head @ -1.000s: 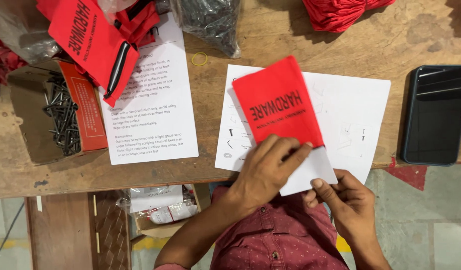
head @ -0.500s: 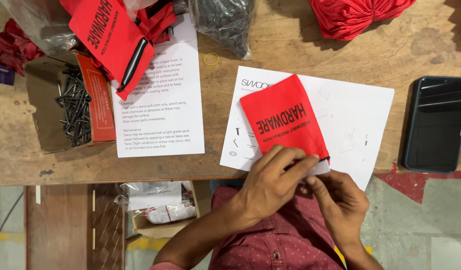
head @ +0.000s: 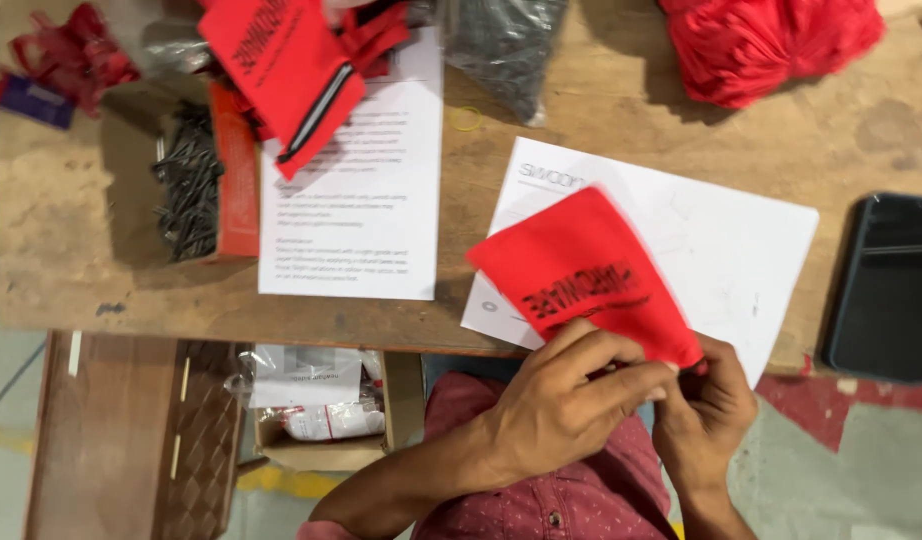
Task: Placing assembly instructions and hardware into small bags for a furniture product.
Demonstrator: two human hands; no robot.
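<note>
A red fabric pouch (head: 581, 265) with black lettering is tilted above a white printed sheet (head: 726, 240) at the wooden table's near edge. My left hand (head: 556, 405) pinches the pouch's near edge from the left. My right hand (head: 706, 405) grips the same edge at the pouch's lower right corner. Both hands hang just past the table's front edge, over my maroon shirt.
A second printed sheet (head: 356, 200) lies left of centre, with a stack of red pouches (head: 281, 60) on its top. An open box of dark screws (head: 186, 185) sits at left, a black phone (head: 891, 285) at right, a red fabric pile (head: 771, 45) at back right.
The pouch has swung from nearly upright to tilted, and its near edge has come toward me. Both hands have closed together on that edge.
</note>
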